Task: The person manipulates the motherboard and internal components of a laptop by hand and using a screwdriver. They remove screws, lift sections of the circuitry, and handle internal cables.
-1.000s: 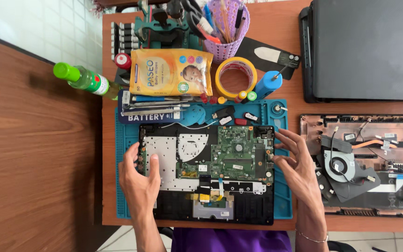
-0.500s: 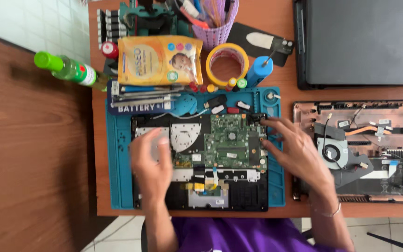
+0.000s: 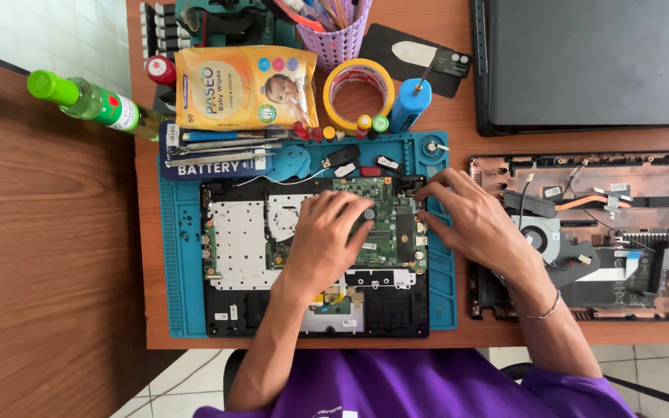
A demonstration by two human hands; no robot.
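Hands (image 3: pixel 396 228) hide much of the green circuit board (image 3: pixel 385 232).

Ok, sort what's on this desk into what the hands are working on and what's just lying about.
In hand:
left hand resting on the green circuit board
right hand, fingers at the board's right edge
opened laptop base
blue work mat

Lying about:
yellow wipes pack
tape roll
green bottle
closed black laptop
stripped laptop shell with fan

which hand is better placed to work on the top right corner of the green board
Right, most likely. The right hand already has its fingers at that corner of the green board, while the left hand lies flat over the board's middle.
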